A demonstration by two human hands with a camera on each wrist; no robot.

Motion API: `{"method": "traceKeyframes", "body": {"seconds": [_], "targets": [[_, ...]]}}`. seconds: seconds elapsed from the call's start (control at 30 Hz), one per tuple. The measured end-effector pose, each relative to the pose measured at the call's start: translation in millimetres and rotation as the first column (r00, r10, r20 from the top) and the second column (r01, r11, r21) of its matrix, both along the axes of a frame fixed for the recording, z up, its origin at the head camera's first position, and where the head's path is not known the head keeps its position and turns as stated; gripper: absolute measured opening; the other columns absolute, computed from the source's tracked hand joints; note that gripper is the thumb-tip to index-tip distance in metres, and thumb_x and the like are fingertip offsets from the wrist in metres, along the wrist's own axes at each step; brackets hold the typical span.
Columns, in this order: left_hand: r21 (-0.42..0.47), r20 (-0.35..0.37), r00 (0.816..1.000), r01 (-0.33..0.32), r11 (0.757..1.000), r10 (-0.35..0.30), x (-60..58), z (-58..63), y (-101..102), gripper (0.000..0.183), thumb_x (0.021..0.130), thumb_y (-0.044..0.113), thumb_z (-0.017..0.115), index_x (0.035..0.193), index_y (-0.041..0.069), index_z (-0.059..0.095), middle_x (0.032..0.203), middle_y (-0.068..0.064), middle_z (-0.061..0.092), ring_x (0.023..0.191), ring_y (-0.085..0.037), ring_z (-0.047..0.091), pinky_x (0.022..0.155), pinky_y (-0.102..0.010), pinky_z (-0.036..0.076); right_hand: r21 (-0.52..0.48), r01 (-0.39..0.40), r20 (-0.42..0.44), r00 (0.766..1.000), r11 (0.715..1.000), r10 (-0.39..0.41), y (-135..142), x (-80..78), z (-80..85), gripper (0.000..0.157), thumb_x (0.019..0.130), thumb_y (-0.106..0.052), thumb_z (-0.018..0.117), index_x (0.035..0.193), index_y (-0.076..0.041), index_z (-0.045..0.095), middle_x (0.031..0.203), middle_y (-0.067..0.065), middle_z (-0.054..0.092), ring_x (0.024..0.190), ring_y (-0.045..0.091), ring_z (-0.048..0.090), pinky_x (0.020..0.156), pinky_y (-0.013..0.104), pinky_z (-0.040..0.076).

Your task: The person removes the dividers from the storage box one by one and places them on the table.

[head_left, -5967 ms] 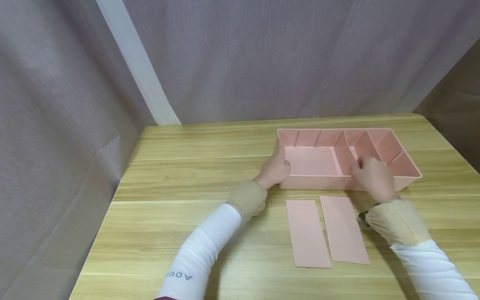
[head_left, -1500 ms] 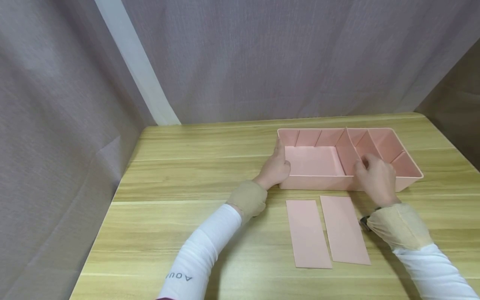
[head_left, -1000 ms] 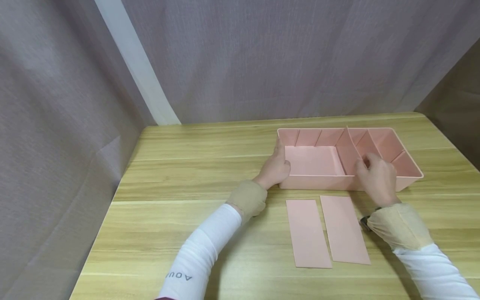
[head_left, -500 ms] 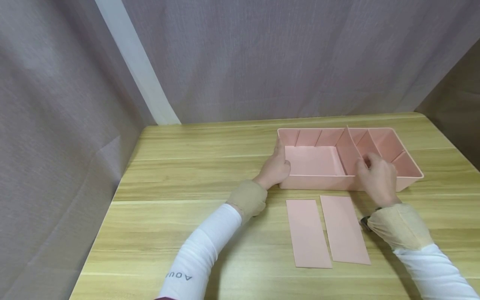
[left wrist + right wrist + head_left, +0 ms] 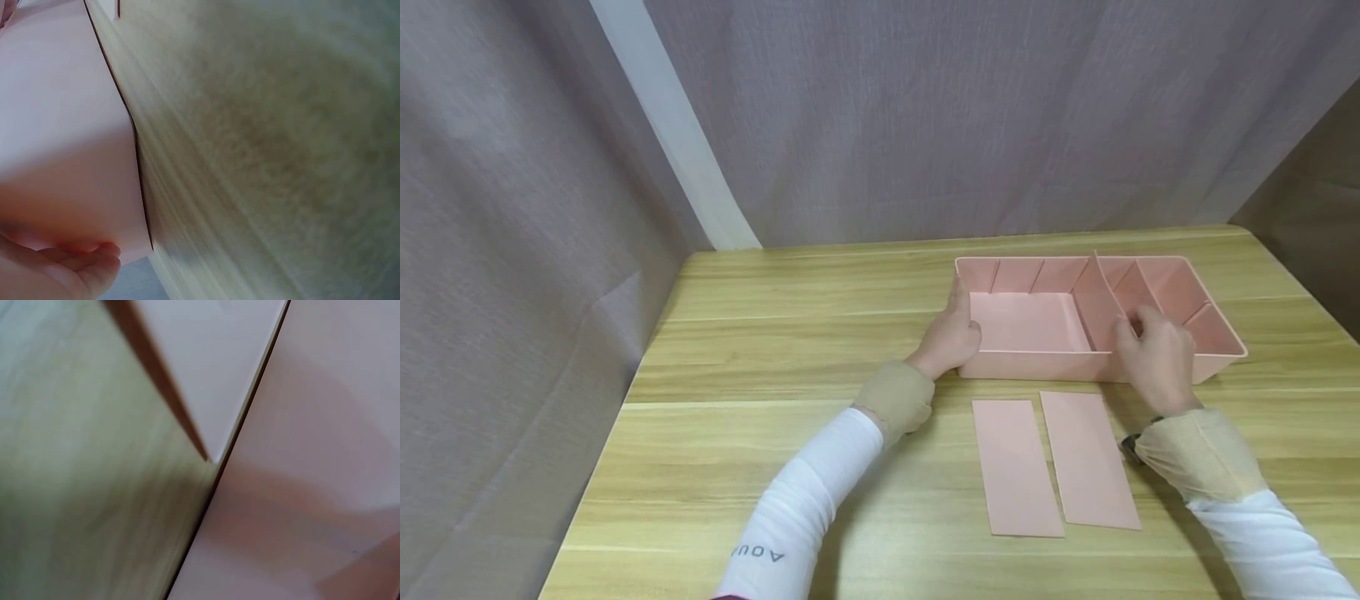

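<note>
A long pink divided box [image 5: 1037,365] stands near the back right of the table. At its left end my left hand [image 5: 950,337] holds the end wall; the left wrist view shows fingers [image 5: 100,265] against that wall. Inside the box, my right hand [image 5: 1156,358] pinches the front top edge of a pink divider [image 5: 1093,304]. The back corner of this divider pokes slightly above the rim. Another divider [image 5: 1135,287] stands to its right. My right fingertips are partly hidden, and the right wrist view shows none of that hand.
Two loose flat pink panels, a left one [image 5: 1017,471] and a right one [image 5: 1090,462], lie side by side before the box. The wood-grain table [image 5: 760,333] reaches back to a grey-mauve curtain [image 5: 887,125].
Compared with six seconds ago, the divider's back edge has risen above the rim, and my right hand has shifted slightly right. My left hand, the box and the loose panels stay put.
</note>
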State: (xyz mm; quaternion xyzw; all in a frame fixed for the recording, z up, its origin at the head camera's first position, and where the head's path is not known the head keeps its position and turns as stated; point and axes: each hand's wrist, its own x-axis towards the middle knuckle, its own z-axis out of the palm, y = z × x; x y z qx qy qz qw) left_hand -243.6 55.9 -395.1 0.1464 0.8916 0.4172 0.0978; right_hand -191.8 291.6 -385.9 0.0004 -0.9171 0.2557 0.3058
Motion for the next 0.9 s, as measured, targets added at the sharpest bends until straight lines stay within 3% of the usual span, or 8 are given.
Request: {"method": "traceKeyframes", "body": {"seconds": [0.1, 0.27, 0.33, 0.4, 0.5, 0.57, 0.77, 0.9], "targets": [[-0.001, 0.006, 1.0, -0.003, 1.0, 0.003, -0.1, 0.3, 0.2, 0.072, 0.089, 0.007, 0.035, 0.141, 0.01, -0.013, 0.15, -0.005, -0.008, 0.041, -0.016, 0.033, 0.035, -0.026, 0.036, -0.004, -0.001, -0.017, 1.0, 1.0, 0.001, -0.3, 0.0, -0.4, 0.018, 0.081, -0.007, 0.05, 0.069, 0.005, 0.055, 0.057, 0.02, 0.053, 0.051, 0.033, 0.045, 0.05, 0.037, 0.026], [0.0, 0.014, 1.0, -0.008, 1.0, 0.008, 0.1, 0.4, 0.5, 0.071, 0.089, 0.008, 0.036, 0.141, 0.011, -0.014, 0.15, -0.006, -0.007, 0.039, -0.014, 0.031, 0.033, -0.026, 0.034, -0.012, -0.001, -0.036, 0.999, 1.0, 0.0, -0.5, 0.1, -1.4, 0.018, 0.081, -0.007, 0.05, 0.071, 0.007, 0.056, 0.058, 0.021, 0.053, 0.053, 0.034, 0.046, 0.051, 0.037, 0.027], [-0.007, 0.0, 1.0, -0.005, 1.0, 0.005, -0.1, -0.2, 0.3, 0.071, 0.089, 0.008, 0.035, 0.141, 0.01, -0.013, 0.15, -0.007, -0.006, 0.05, -0.018, 0.043, 0.035, -0.025, 0.036, -0.016, -0.001, -0.042, 0.999, 1.0, 0.0, -0.4, 0.0, -2.0, 0.018, 0.082, -0.007, 0.051, 0.072, 0.007, 0.057, 0.06, 0.022, 0.053, 0.055, 0.035, 0.046, 0.052, 0.037, 0.028], [-0.012, -0.014, 1.0, 0.0, 1.0, 0.0, -0.5, -0.9, 0.1, 0.07, 0.089, 0.007, 0.035, 0.141, 0.008, -0.012, 0.15, -0.007, -0.007, 0.075, -0.023, 0.054, 0.039, -0.024, 0.038, -0.02, -0.001, -0.047, 0.999, 1.0, 0.0, -0.1, -0.1, -2.5, 0.019, 0.082, -0.008, 0.051, 0.073, 0.008, 0.057, 0.061, 0.023, 0.054, 0.057, 0.035, 0.047, 0.053, 0.038, 0.028], [-0.018, -0.034, 0.999, 0.008, 1.0, -0.009, -1.1, -2.2, -0.2, 0.07, 0.088, 0.007, 0.035, 0.141, 0.005, -0.011, 0.149, -0.009, -0.008, 0.105, -0.028, 0.047, 0.045, -0.023, 0.04, -0.025, 0.0, -0.064, 0.998, 1.0, -0.001, -0.3, -0.3, -3.4, 0.019, 0.082, -0.008, 0.051, 0.073, 0.008, 0.058, 0.061, 0.023, 0.055, 0.057, 0.035, 0.047, 0.054, 0.037, 0.028], [-0.016, -0.033, 0.999, 0.01, 1.0, -0.01, -1.4, -2.4, -0.2, 0.07, 0.088, 0.007, 0.035, 0.141, 0.005, -0.011, 0.149, -0.008, -0.008, 0.112, -0.027, 0.044, 0.046, -0.023, 0.04, -0.026, 0.001, -0.071, 0.997, 1.0, -0.003, -0.5, -0.4, -3.6, 0.019, 0.082, -0.008, 0.051, 0.073, 0.008, 0.057, 0.061, 0.023, 0.055, 0.057, 0.035, 0.047, 0.054, 0.037, 0.028], [-0.019, -0.039, 0.999, 0.015, 1.0, -0.016, -1.4, -2.9, -0.4, 0.069, 0.088, 0.007, 0.034, 0.141, 0.005, -0.011, 0.149, -0.01, -0.007, 0.104, -0.028, 0.047, 0.045, -0.024, 0.039, -0.031, 0.009, -0.082, 0.997, 0.999, -0.011, -1.4, -0.7, -3.5, 0.019, 0.082, -0.008, 0.052, 0.071, 0.007, 0.057, 0.059, 0.022, 0.054, 0.054, 0.03, 0.044, 0.054, 0.034, 0.027], [-0.012, -0.041, 0.999, 0.018, 1.0, -0.018, -1.4, -2.9, -0.5, 0.069, 0.088, 0.007, 0.034, 0.141, 0.005, -0.011, 0.149, -0.011, -0.006, 0.081, -0.025, 0.052, 0.042, -0.024, 0.039, -0.034, 0.019, -0.077, 0.997, 0.999, -0.022, -1.4, -0.3, -2.7, 0.02, 0.082, -0.009, 0.053, 0.07, 0.007, 0.058, 0.059, 0.021, 0.054, 0.052, 0.015, 0.039, 0.054, 0.031, 0.026]]}}
